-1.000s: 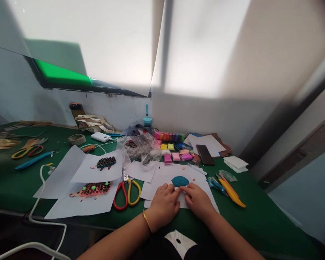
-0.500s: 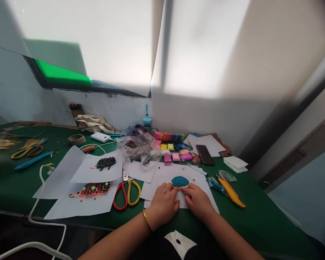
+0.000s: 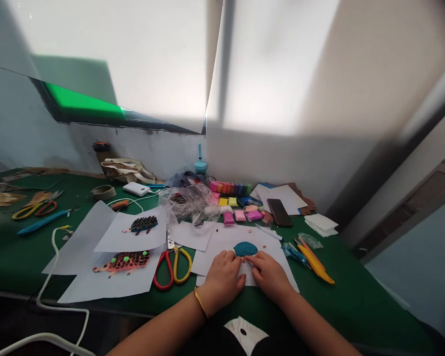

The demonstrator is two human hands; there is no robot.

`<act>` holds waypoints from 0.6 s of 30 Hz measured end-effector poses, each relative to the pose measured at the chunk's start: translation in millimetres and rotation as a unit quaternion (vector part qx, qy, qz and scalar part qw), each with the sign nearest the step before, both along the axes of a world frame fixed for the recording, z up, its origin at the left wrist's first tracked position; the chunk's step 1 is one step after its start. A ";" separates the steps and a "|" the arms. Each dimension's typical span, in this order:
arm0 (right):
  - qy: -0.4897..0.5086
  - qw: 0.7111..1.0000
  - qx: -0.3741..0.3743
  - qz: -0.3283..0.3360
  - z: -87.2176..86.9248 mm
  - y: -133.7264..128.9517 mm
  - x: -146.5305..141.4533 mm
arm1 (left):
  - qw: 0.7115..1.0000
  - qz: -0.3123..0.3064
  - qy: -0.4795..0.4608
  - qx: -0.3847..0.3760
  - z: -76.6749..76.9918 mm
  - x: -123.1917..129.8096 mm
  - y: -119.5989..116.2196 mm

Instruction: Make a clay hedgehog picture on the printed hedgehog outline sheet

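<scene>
A blue half-oval of modelling clay [image 3: 245, 248] lies flat on a sheet of white paper [image 3: 211, 257] in front of me. Just below its lower edge is a small orange bit of clay [image 3: 244, 259]. My left hand [image 3: 224, 274] rests on the paper, fingers stretched forward, their tips beside the orange bit and close to the blue clay. From the other side, my right hand [image 3: 270, 274] touches the orange bit with its extended index fingertip; its other fingers are partly curled. Small clay pellets [image 3: 264, 246] dot the paper beyond.
Scissors with red and yellow handles [image 3: 173, 267] lie left of the paper, near sheets bearing clay hedgehogs [image 3: 144, 225]. Behind are clay packets [image 3: 239, 215], a plastic bag [image 3: 189, 202] and a phone [image 3: 279, 212]. A yellow tool [image 3: 317, 264] lies to the right.
The view has shifted very slightly. Both hands stay at the orange bit, with hardly any visible movement.
</scene>
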State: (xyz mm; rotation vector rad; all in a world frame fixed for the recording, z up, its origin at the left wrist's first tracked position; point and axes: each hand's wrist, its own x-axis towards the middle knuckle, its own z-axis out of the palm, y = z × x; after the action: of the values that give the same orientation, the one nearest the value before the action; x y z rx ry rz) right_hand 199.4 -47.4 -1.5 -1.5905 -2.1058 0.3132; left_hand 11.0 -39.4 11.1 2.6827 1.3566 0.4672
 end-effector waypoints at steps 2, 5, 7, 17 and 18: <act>-0.015 1.000 0.002 0.003 -0.3 -0.2 -1.0 | 1.000 -0.003 -0.002 0.002 0.1 0.0 -0.1; -0.039 0.999 0.006 0.005 0.0 -0.4 -2.6 | 1.000 -0.005 -0.012 0.005 0.7 -0.4 -0.5; -0.041 0.999 0.007 0.003 0.5 -0.4 -2.3 | 1.000 -0.009 -0.018 0.008 0.9 -1.0 -0.6; -0.053 0.998 0.012 0.022 2.3 -5.8 -1.6 | 0.998 -0.015 -0.046 0.027 -0.9 -2.7 2.3; -0.066 0.998 0.012 0.022 2.4 -6.0 -2.7 | 0.998 -0.018 -0.047 0.026 -0.8 -2.6 2.5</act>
State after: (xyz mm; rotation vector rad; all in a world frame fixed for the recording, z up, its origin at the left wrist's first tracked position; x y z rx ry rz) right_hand 196.7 -53.4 0.9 -1.5917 -2.2374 0.2010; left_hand 8.5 -36.9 10.2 2.6838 1.2870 0.6244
